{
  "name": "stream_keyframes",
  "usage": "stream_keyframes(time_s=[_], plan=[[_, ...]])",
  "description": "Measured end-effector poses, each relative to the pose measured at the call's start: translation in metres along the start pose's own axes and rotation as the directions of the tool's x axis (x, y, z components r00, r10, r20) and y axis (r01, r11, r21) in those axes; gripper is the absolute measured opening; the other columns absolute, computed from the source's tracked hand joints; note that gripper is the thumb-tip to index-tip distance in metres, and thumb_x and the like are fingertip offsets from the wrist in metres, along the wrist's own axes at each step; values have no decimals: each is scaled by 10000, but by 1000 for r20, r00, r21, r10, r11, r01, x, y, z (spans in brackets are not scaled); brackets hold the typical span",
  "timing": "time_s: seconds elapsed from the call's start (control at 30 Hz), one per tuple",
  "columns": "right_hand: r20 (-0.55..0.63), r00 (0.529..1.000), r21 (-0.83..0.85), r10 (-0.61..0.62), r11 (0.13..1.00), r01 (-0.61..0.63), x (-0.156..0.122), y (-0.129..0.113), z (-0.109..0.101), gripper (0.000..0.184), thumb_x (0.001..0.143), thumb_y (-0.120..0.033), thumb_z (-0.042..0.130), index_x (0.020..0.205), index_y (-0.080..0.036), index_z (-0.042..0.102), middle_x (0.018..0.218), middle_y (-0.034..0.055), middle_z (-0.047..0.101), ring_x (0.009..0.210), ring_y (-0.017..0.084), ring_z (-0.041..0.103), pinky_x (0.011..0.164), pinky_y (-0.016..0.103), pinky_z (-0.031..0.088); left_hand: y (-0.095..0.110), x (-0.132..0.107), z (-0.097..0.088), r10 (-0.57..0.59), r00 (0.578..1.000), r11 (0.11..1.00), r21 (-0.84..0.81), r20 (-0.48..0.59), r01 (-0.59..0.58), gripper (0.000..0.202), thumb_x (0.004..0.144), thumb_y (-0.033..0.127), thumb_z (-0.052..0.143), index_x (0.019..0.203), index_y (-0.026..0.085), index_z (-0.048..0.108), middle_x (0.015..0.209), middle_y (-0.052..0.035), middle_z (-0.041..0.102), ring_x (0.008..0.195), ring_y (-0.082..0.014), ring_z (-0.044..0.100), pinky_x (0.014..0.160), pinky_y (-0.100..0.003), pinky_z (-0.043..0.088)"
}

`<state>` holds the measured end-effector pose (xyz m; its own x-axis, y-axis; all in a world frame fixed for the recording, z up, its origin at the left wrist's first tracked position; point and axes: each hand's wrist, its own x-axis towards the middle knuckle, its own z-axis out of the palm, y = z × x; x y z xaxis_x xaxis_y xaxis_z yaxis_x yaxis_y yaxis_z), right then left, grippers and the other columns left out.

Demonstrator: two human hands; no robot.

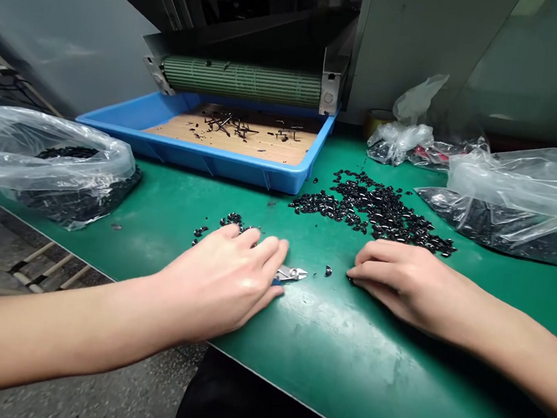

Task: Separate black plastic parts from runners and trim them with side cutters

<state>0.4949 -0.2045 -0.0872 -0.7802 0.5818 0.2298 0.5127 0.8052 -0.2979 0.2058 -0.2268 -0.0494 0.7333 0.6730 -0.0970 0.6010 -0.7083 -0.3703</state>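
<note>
My left hand (228,277) lies palm down on the green table (343,350), wrapped over a small pair of cutters (291,274) whose metal jaws stick out past my fingers. My right hand (394,276) rests curled on the table to the right, fingertips pressed together on a small black part that is mostly hidden. One loose black part (328,270) lies between the two hands. A spread pile of small black plastic parts (373,210) lies just beyond my right hand. A smaller cluster of parts (231,220) sits behind my left hand.
A blue tray (204,157) with a brown bottom and black sprue scraps sits under a green conveyor roller (243,81) of a machine. Clear bags of black parts lie at the left (52,163), right (515,202) and back right (401,142). The table's front edge runs diagonally below my arms.
</note>
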Motion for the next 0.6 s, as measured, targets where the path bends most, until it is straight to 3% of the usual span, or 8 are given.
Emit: stream_keyframes(time_s=[0.2, 0.37, 0.6], plan=[[-8, 997, 203, 73, 977, -70, 2, -8, 5, 154, 934, -186, 601, 958, -199, 753, 890, 48, 678, 726, 133, 641, 674, 244, 500, 6, -3, -6, 17, 999, 998, -53, 40, -15, 472, 1013, 419, 337, 1304, 119, 556, 1027, -127, 642, 893, -278, 627, 731, -407, 476], [-20, 992, 227, 127, 967, -119, 6, -17, 6, 146, 900, -157, 626, 932, -203, 762, 858, 38, 692, 738, 140, 649, 690, 240, 501, 23, 9, -5, 63, 998, 989, -132, 25, -59, 485, 1018, 428, 299, 1271, 109, 562, 1025, -124, 630, 874, -286, 613, 711, -430, 480], [-39, 992, 235, 118, 966, -106, 4, -17, 9, 159, 906, -150, 604, 907, -197, 755, 845, 44, 685, 730, 143, 640, 679, 241, 487, 26, 15, -6, 56, 998, 990, -127, 24, -53, 466, 1020, 415, 292, 1231, 117, 582, 1018, -124, 633, 855, -269, 602, 711, -423, 454]])
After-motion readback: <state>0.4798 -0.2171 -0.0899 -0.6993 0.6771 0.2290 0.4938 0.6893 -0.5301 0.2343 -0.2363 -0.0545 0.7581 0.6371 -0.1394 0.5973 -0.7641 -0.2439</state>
